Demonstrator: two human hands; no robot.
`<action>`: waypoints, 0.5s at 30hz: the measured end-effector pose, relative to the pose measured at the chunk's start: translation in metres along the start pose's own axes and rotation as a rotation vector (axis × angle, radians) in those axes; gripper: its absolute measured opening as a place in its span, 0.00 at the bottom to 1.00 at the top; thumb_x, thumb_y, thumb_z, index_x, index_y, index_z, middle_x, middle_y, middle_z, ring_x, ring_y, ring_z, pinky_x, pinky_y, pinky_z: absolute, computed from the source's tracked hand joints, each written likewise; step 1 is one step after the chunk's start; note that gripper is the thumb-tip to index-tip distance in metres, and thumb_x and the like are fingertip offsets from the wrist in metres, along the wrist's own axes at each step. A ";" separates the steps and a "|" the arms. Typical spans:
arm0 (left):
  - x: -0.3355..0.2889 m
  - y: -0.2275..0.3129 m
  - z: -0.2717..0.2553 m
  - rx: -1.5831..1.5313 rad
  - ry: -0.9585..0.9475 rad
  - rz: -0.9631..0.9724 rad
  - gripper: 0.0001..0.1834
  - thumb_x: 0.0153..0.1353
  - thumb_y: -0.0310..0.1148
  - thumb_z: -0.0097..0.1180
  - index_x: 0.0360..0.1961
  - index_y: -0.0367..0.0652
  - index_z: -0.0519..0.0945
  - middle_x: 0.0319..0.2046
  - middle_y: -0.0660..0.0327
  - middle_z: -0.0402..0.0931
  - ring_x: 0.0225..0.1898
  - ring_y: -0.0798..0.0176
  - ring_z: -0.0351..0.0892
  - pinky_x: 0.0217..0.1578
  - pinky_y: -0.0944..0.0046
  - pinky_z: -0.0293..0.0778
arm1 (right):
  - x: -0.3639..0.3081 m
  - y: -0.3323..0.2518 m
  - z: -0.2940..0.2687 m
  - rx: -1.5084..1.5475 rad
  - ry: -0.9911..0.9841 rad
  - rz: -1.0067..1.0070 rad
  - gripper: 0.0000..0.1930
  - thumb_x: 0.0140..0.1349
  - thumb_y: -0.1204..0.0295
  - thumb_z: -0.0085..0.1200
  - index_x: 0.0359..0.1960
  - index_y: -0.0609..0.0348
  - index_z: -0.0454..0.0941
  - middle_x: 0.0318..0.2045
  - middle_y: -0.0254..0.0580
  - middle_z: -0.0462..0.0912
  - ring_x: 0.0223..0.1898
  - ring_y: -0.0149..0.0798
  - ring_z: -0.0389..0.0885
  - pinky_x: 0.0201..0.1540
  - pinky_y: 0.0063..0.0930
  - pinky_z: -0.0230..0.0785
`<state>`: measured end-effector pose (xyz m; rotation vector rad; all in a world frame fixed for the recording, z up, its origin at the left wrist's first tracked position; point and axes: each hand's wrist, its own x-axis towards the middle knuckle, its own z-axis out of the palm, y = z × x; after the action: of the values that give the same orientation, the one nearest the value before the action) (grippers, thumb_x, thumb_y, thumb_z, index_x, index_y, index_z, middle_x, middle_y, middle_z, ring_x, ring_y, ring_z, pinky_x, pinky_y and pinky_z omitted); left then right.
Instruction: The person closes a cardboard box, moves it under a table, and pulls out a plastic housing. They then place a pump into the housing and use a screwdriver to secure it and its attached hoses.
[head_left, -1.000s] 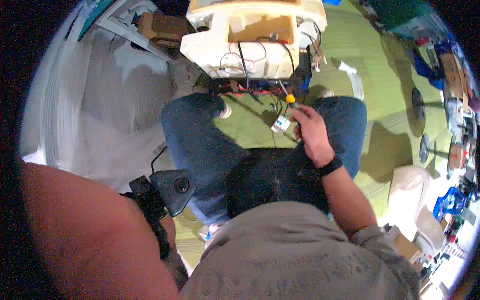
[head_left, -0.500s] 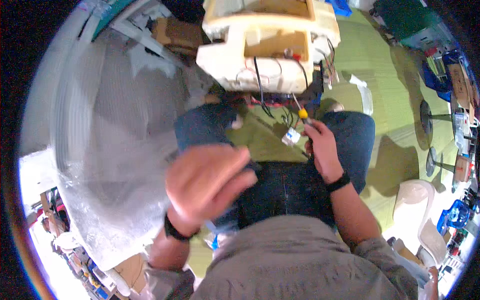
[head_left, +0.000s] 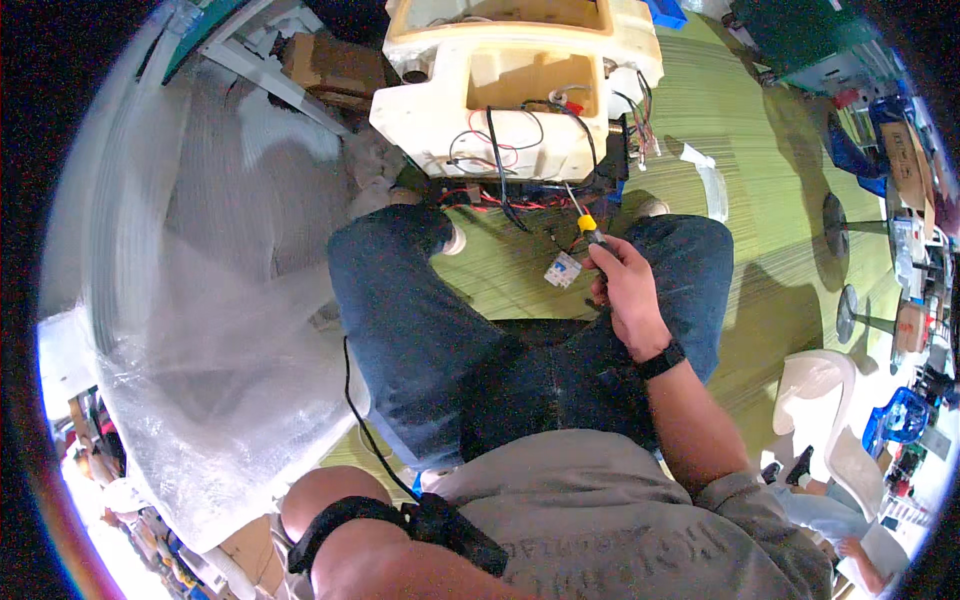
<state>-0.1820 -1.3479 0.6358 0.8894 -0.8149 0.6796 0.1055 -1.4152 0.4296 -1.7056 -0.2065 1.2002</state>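
My right hand [head_left: 628, 290] is closed round the dark handle of a screwdriver [head_left: 588, 228] with a yellow collar. Its metal shaft points away from me, toward the lower edge of a cream moulded housing [head_left: 425, 125]. Just left of those fingers is a small white circuit breaker [head_left: 562, 268] with a blue switch, and thin wires run near it. My left hand [head_left: 400, 565] is raised close at the lower left, cut off by the frame edge, its fingers out of sight. Near its black wristband is a black device [head_left: 455, 535] with a cord; whether I hold it is unclear.
Black and red cables [head_left: 500, 165] hang over the housing's front, and loose wires [head_left: 640, 120] stick out at its right. Clear plastic sheeting [head_left: 210, 430] spreads at the left. A white chair [head_left: 815, 390] stands at the right, with a seated person [head_left: 830, 510] below it.
My left hand has swung from above my lap down to the lower left edge. A black cord and device now show there. The right hand still holds the screwdriver; the whole view has shifted slightly.
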 end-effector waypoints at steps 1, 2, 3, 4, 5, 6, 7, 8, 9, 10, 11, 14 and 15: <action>-0.001 -0.001 0.002 -0.015 0.009 0.006 0.15 0.65 0.43 0.46 0.28 0.47 0.78 0.23 0.62 0.78 0.25 0.54 0.77 0.31 0.51 0.75 | -0.002 0.000 -0.001 -0.008 -0.005 0.006 0.21 0.63 0.67 0.58 0.55 0.64 0.74 0.27 0.33 0.82 0.18 0.24 0.71 0.19 0.20 0.63; -0.002 0.000 0.003 -0.028 0.018 0.012 0.15 0.65 0.43 0.46 0.28 0.47 0.78 0.23 0.61 0.78 0.25 0.54 0.77 0.31 0.51 0.75 | -0.002 -0.003 0.000 -0.016 -0.028 -0.020 0.20 0.64 0.67 0.58 0.55 0.64 0.75 0.27 0.33 0.81 0.18 0.24 0.71 0.19 0.20 0.63; -0.003 0.000 0.004 -0.040 0.026 0.018 0.15 0.65 0.43 0.46 0.28 0.47 0.78 0.23 0.61 0.78 0.25 0.54 0.77 0.31 0.51 0.75 | -0.003 -0.004 0.001 -0.023 -0.052 -0.046 0.20 0.64 0.66 0.57 0.54 0.63 0.75 0.26 0.33 0.81 0.18 0.24 0.71 0.19 0.20 0.63; -0.003 0.001 -0.001 -0.035 0.016 0.020 0.15 0.65 0.43 0.46 0.28 0.47 0.78 0.24 0.61 0.78 0.26 0.54 0.77 0.32 0.51 0.75 | 0.000 -0.001 -0.001 -0.082 -0.018 -0.036 0.18 0.65 0.66 0.57 0.53 0.63 0.76 0.27 0.34 0.81 0.18 0.24 0.71 0.20 0.20 0.63; -0.005 0.004 -0.006 -0.035 0.007 0.022 0.15 0.65 0.43 0.46 0.29 0.47 0.78 0.24 0.61 0.78 0.26 0.54 0.77 0.32 0.51 0.75 | -0.011 0.002 0.000 -0.034 -0.008 0.023 0.18 0.65 0.66 0.57 0.53 0.62 0.76 0.29 0.35 0.82 0.19 0.24 0.71 0.20 0.21 0.63; -0.007 0.007 -0.010 -0.035 -0.003 0.022 0.15 0.65 0.43 0.46 0.29 0.47 0.78 0.24 0.61 0.78 0.26 0.53 0.77 0.32 0.50 0.74 | -0.009 -0.003 0.002 -0.028 -0.013 0.008 0.18 0.64 0.67 0.58 0.53 0.62 0.76 0.29 0.36 0.82 0.19 0.24 0.71 0.19 0.21 0.63; -0.009 0.012 -0.015 -0.046 -0.014 0.021 0.15 0.65 0.43 0.46 0.29 0.47 0.78 0.25 0.61 0.78 0.27 0.53 0.77 0.33 0.50 0.74 | -0.010 -0.006 0.002 -0.020 -0.009 -0.004 0.18 0.64 0.67 0.58 0.53 0.62 0.76 0.30 0.36 0.82 0.19 0.25 0.71 0.19 0.22 0.63; -0.007 0.011 -0.021 -0.048 -0.033 0.023 0.15 0.65 0.44 0.46 0.29 0.47 0.78 0.25 0.61 0.78 0.27 0.53 0.77 0.33 0.50 0.74 | -0.003 -0.001 -0.001 -0.044 0.016 -0.028 0.18 0.64 0.68 0.58 0.54 0.61 0.75 0.30 0.36 0.82 0.19 0.24 0.71 0.18 0.21 0.62; -0.004 0.011 -0.026 -0.050 -0.052 0.025 0.15 0.65 0.44 0.45 0.29 0.47 0.78 0.25 0.60 0.78 0.27 0.53 0.77 0.33 0.50 0.74 | -0.004 0.004 -0.006 -0.036 -0.028 -0.011 0.18 0.65 0.68 0.58 0.54 0.61 0.75 0.30 0.37 0.82 0.19 0.24 0.71 0.18 0.21 0.62; -0.005 0.016 -0.031 -0.064 -0.063 0.019 0.15 0.65 0.44 0.45 0.30 0.47 0.78 0.25 0.60 0.78 0.28 0.53 0.77 0.33 0.50 0.74 | -0.009 0.008 -0.005 -0.042 -0.005 0.020 0.18 0.66 0.67 0.57 0.54 0.61 0.75 0.30 0.35 0.81 0.19 0.24 0.71 0.18 0.21 0.61; -0.005 0.021 -0.037 -0.080 -0.072 0.013 0.15 0.65 0.44 0.45 0.30 0.47 0.78 0.26 0.60 0.78 0.28 0.53 0.77 0.34 0.50 0.74 | -0.011 0.009 -0.002 -0.048 0.020 0.053 0.17 0.67 0.67 0.56 0.54 0.61 0.75 0.30 0.34 0.80 0.19 0.24 0.70 0.19 0.20 0.60; -0.009 0.014 -0.032 -0.166 -0.039 0.033 0.15 0.66 0.44 0.45 0.30 0.47 0.78 0.27 0.60 0.78 0.29 0.53 0.77 0.35 0.49 0.73 | -0.003 0.003 -0.005 -0.053 -0.014 -0.040 0.15 0.68 0.67 0.54 0.53 0.60 0.76 0.29 0.32 0.78 0.21 0.24 0.71 0.21 0.21 0.61; -0.007 0.006 -0.016 -0.205 0.012 0.051 0.15 0.66 0.44 0.45 0.31 0.47 0.78 0.27 0.60 0.78 0.29 0.53 0.77 0.35 0.49 0.73 | -0.009 -0.013 -0.002 -0.254 -0.052 -0.181 0.15 0.69 0.66 0.53 0.52 0.62 0.77 0.29 0.33 0.79 0.23 0.24 0.71 0.23 0.22 0.62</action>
<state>-0.1854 -1.3330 0.6259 0.6810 -0.8821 0.6323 0.1075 -1.4158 0.4458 -1.8300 -0.5535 1.1205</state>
